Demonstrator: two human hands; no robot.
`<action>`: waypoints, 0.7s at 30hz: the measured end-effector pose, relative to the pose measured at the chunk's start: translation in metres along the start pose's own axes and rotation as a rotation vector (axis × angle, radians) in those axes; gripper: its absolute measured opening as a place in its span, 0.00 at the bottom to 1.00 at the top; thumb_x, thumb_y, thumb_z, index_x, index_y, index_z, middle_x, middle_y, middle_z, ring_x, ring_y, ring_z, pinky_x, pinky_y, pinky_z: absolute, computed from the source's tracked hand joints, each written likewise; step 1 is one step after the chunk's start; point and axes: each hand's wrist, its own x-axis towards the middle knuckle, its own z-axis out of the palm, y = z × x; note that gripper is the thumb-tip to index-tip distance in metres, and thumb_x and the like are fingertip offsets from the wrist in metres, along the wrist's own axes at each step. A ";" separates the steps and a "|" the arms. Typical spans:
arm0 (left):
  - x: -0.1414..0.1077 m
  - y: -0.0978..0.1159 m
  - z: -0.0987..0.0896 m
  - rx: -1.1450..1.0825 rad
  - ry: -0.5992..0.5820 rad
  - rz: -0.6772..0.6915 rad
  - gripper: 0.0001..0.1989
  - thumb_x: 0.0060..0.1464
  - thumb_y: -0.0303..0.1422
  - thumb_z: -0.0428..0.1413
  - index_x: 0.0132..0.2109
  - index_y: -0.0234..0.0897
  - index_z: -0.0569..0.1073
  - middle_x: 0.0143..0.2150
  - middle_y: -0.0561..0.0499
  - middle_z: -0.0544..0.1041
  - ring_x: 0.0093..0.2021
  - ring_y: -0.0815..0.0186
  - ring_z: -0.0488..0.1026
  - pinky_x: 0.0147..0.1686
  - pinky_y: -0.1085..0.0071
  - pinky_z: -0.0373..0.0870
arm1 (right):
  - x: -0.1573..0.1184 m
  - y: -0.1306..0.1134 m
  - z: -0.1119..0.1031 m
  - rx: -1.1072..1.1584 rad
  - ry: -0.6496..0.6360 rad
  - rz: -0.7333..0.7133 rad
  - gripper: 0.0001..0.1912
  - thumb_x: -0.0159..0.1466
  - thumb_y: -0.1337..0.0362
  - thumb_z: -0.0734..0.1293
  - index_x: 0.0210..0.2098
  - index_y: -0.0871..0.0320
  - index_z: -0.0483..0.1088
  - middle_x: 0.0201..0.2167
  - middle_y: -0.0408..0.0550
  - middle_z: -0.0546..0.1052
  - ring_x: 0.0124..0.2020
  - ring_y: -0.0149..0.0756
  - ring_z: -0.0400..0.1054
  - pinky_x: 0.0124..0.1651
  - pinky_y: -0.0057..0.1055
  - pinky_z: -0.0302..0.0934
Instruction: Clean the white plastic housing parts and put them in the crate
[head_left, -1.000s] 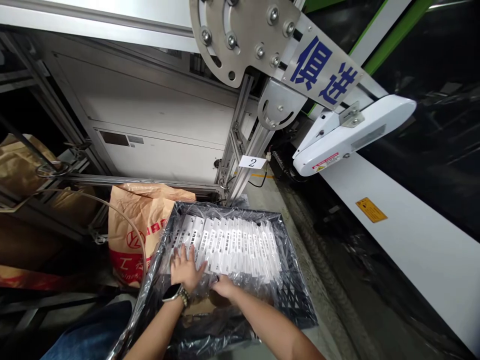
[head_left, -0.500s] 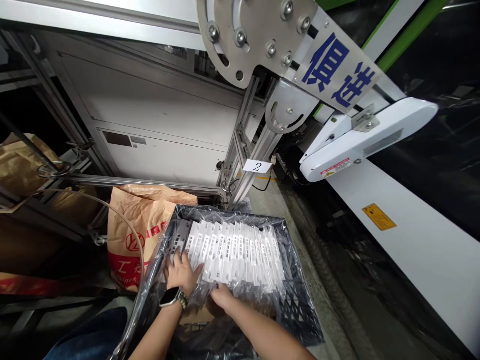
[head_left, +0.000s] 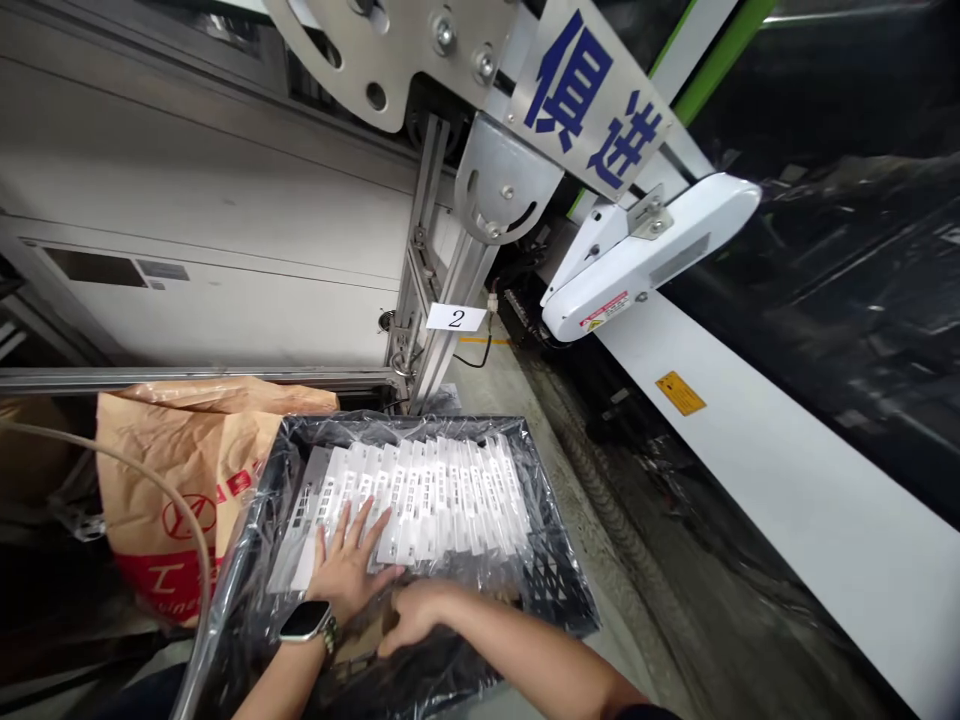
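Observation:
My left hand [head_left: 346, 572], with a watch on its wrist, lies with fingers spread over the lower ends of the white plastic parts [head_left: 409, 500]. These flat parts, with small rectangular slots, stand side by side in a leaning row. My right hand [head_left: 416, 612] is beside it, its fingers bent around the edge of a brown cardboard sheet [head_left: 364, 640] in front of the row; some fingertips are hidden. Clear plastic film [head_left: 247, 560] lines the black crate [head_left: 566, 560] that holds the parts.
A brown paper sack [head_left: 187, 460] stands left of the crate, with a hose [head_left: 150, 475] curving before it. Behind rises a metal frame post [head_left: 457, 270] bearing a "2" label [head_left: 456, 318]. A white conveyor [head_left: 750, 440] slopes down the right side.
The view has shifted right, so the scene sits further left. My left hand has moved right onto the white parts; my right hand has moved from the film at the row's edge to the cardboard.

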 end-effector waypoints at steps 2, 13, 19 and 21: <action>0.000 0.001 0.006 0.009 -0.035 -0.024 0.40 0.55 0.46 0.62 0.72 0.50 0.61 0.78 0.47 0.53 0.77 0.37 0.43 0.70 0.32 0.37 | -0.021 0.024 -0.038 0.021 0.133 0.107 0.15 0.70 0.54 0.69 0.48 0.59 0.75 0.46 0.47 0.79 0.42 0.38 0.76 0.45 0.39 0.74; -0.007 0.008 -0.002 0.036 -0.088 -0.119 0.45 0.51 0.43 0.63 0.73 0.54 0.54 0.79 0.49 0.46 0.78 0.40 0.40 0.69 0.33 0.38 | 0.002 0.100 -0.160 0.043 0.882 0.668 0.22 0.71 0.54 0.68 0.61 0.56 0.68 0.62 0.55 0.71 0.59 0.48 0.70 0.59 0.53 0.67; -0.016 0.010 0.003 0.036 -0.036 -0.221 0.40 0.60 0.53 0.54 0.74 0.48 0.52 0.79 0.41 0.47 0.77 0.42 0.44 0.69 0.38 0.47 | 0.013 0.100 -0.151 0.087 0.929 0.697 0.23 0.71 0.54 0.68 0.61 0.56 0.68 0.61 0.55 0.71 0.57 0.48 0.70 0.58 0.53 0.68; -0.016 0.008 0.004 0.041 -0.008 -0.250 0.43 0.58 0.56 0.56 0.74 0.44 0.54 0.78 0.34 0.47 0.77 0.38 0.46 0.68 0.40 0.48 | 0.014 0.102 -0.150 0.088 0.924 0.657 0.23 0.70 0.54 0.68 0.61 0.57 0.68 0.61 0.55 0.71 0.57 0.48 0.70 0.58 0.53 0.69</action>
